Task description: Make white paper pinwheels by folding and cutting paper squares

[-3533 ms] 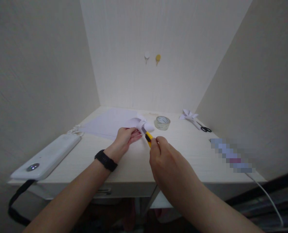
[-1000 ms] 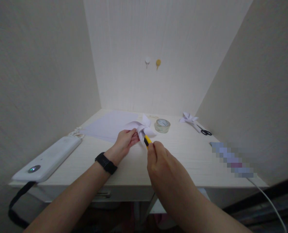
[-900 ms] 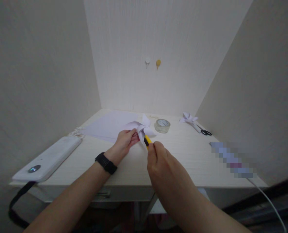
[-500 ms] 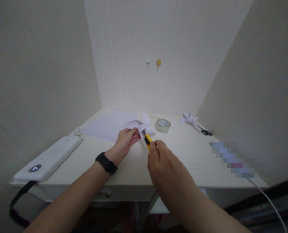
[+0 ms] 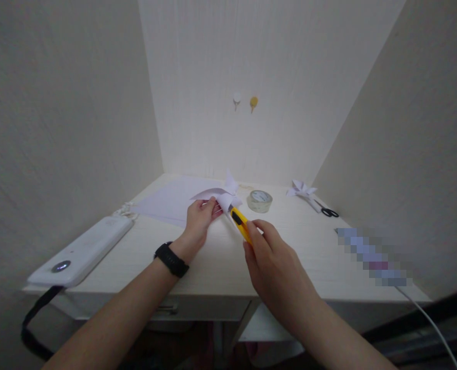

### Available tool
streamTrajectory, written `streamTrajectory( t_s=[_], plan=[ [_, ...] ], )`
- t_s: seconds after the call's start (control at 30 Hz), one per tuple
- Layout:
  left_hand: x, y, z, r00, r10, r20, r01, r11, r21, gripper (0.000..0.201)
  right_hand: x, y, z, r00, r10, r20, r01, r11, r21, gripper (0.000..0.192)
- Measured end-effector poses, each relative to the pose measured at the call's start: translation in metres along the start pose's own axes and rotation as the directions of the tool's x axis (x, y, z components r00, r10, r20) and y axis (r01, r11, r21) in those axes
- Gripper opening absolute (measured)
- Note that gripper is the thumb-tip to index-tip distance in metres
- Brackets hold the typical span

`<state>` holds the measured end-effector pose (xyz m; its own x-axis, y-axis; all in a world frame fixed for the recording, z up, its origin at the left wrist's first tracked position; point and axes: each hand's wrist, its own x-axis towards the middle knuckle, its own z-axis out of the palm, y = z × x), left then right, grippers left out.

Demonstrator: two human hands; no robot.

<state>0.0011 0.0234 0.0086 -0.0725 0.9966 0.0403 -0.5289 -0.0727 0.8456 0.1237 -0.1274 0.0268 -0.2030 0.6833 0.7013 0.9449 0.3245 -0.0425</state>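
Observation:
My left hand [image 5: 201,218] pinches a white paper pinwheel [image 5: 224,197] just above the desk, its curved blades standing up past the fingertips. A black watch is on the left wrist. My right hand [image 5: 269,254] is closed round a yellow utility knife [image 5: 241,222] with a black slider. The knife's front end points up and left and meets the lower part of the pinwheel; whether the blade goes into the paper I cannot tell.
White paper sheets [image 5: 163,200] lie at the back left. A roll of clear tape [image 5: 260,201] stands right of the pinwheel. Farther right are another paper pinwheel [image 5: 301,189] and black-handled scissors [image 5: 329,212]. A white device [image 5: 82,252] with a strap lies at left; a blurred corded object [image 5: 370,257] at right.
My right hand has moved a little right, and the knife now leans more to the left. The pinwheel has turned slightly in my left hand. The view has shifted slightly.

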Motion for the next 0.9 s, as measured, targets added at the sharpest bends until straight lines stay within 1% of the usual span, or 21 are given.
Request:
streamTrajectory(
  t_s=[0.1, 0.2, 0.27, 0.43, 0.57, 0.67, 0.77, 0.9],
  plan=[
    [0.001, 0.001, -0.001, 0.999, -0.026, -0.033, 0.027, 0.999, 0.025, 0.013, -0.008, 0.007, 0.0, 0.996, -0.077, 0.047, 0.078, 0.996, -0.036, 0.04],
    [0.0, 0.0, -0.003, 0.998, -0.064, -0.014, 0.064, 0.997, 0.033, 0.012, -0.011, 0.011, -0.002, 0.992, -0.106, 0.068, 0.11, 0.993, -0.052, 0.041],
    [-0.001, 0.0, -0.002, 0.998, -0.055, 0.013, 0.055, 0.998, 0.018, 0.011, -0.01, 0.012, -0.004, 0.996, -0.065, 0.053, 0.066, 0.998, -0.009, 0.039],
    [-0.001, -0.003, 0.001, 0.994, 0.032, 0.101, -0.03, 0.999, -0.029, 0.008, -0.002, 0.003, -0.009, 0.995, 0.102, -0.015, -0.099, 0.987, 0.13, 0.032],
    [0.0, -0.004, 0.001, 0.99, 0.076, 0.118, -0.074, 0.997, -0.023, 0.007, 0.001, -0.006, -0.009, 0.987, 0.156, -0.039, -0.146, 0.972, 0.184, 0.031],
    [0.0, -0.001, 0.001, 0.994, 0.068, 0.091, -0.067, 0.998, -0.009, 0.007, -0.001, -0.007, -0.007, 0.992, 0.129, -0.015, -0.124, 0.977, 0.171, 0.034],
    [-0.001, 0.001, 0.0, 0.998, 0.063, 0.013, -0.064, 0.998, 0.02, 0.009, -0.007, -0.002, -0.004, 0.998, 0.048, 0.031, -0.051, 0.993, 0.11, 0.042],
    [0.0, 0.002, -0.001, 0.998, -0.008, -0.061, 0.01, 0.999, 0.03, 0.012, -0.022, 0.005, -0.006, 0.995, -0.035, 0.097, 0.031, 0.999, 0.044, 0.049]
  ],
)
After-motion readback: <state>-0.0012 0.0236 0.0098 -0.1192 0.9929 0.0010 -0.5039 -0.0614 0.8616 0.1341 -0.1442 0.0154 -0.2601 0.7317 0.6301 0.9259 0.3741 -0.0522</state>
